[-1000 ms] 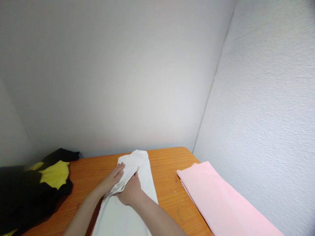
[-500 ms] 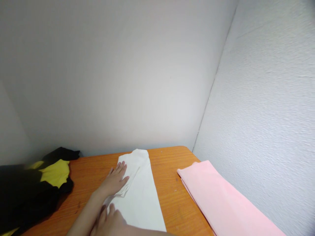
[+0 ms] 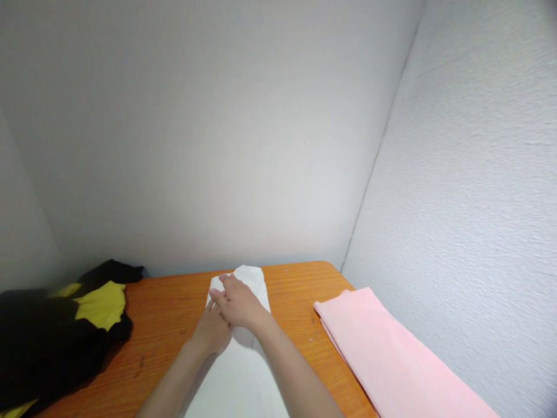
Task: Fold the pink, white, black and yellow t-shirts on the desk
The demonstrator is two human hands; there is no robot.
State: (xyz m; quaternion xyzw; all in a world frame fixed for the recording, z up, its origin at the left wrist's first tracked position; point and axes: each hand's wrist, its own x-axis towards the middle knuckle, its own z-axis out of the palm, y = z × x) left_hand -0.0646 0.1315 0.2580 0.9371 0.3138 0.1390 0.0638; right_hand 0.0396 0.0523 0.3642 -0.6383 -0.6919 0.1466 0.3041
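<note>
"Resting near the far end of a long white cloth [image 3: 237,380], the right hand [image 3: 238,303] laps over the fingers of the left hand [image 3: 212,331], both of them palm down."

"Are they clamped on it?"

"They lie together, looking flat and loose, fingers stretched out over the fabric. The right one hides part of the left."

"Where is the white cloth?"

"Around the middle of a wooden surface [image 3: 165,325], orange-brown in colour, with a rounded corner at the far right. It runs from the bottom of the view away toward a pale far wall [image 3: 261,145], its tip reaching the surface's far edge."

"What else does the surface carry?"

"On the right, well apart from the white cloth, a folded pink cloth [image 3: 395,354], layers showing along its left edge. It lies beside a rough-textured side wall [image 3: 470,174]. On the left is a loose dark heap [image 3: 43,348] of fabric, with a bright yellow piece [image 3: 102,305] among its folds and more yellow at the lower corner. Whether the heap is one garment or several, I cannot tell."
</note>
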